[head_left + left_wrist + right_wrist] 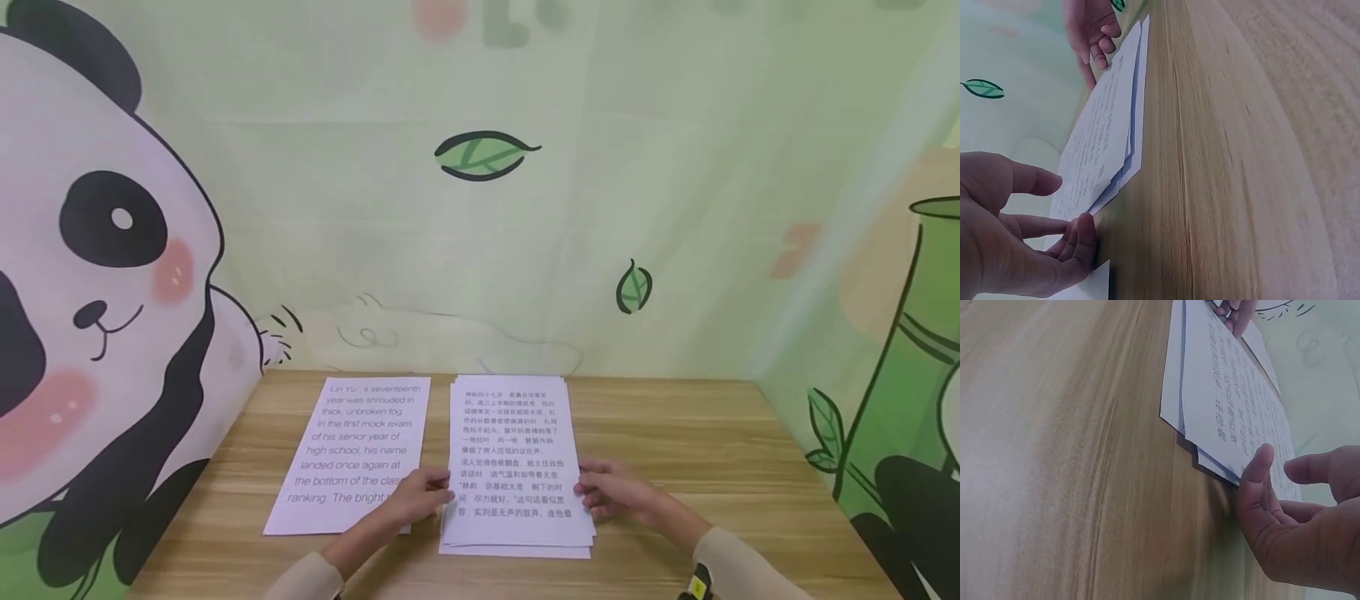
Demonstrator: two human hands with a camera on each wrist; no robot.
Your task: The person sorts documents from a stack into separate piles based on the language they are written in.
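A loosely aligned stack of printed paper sheets [510,467] lies on the table, its top page covered in Chinese text. Lower sheets stick out past the top one at the near edge. My left hand [420,496] touches the stack's left edge, its forearm crossing the lower corner of another sheet. At the right edge, my right hand [618,490] rests its fingers against the paper. Both wrist views show bent fingers of the left hand [1029,244] and right hand [1304,519] beside the sheets, without a visible pinch. To the left lies a sheet with English text [352,450].
The wooden table [690,450] extends around the papers, with its back edge against a pale green cloth backdrop [600,200]. A panda and leaves are printed on that cloth. A dark band with a yellow patch [699,583] sits at my right cuff.
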